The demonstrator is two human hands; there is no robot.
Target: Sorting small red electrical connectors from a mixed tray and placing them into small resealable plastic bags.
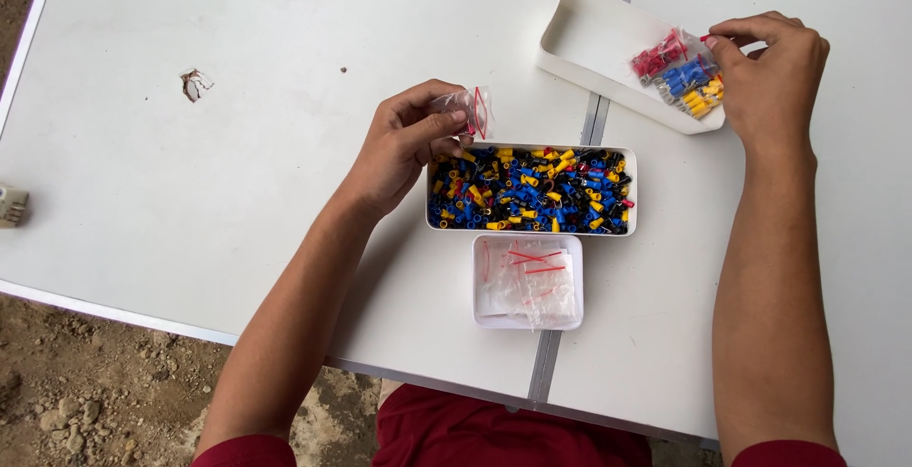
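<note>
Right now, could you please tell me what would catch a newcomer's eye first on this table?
The white tray at the centre, heaped with blue, yellow, red and black connectors, stands out first. At its left end, the left hand pinches a small clear bag, while the right hand touches filled bags in the long tray at upper right. A smaller tray of empty bags sits just below the centre tray.

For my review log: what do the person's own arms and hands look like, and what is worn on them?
Both are bare: the left hand and right hand wear no gloves, and no rings, watch or bracelet can be seen. The forearms are uncovered along their whole visible length. Dark red short sleeves show only at the bottom edge, one per arm, matching the dark red garment between them.
</note>
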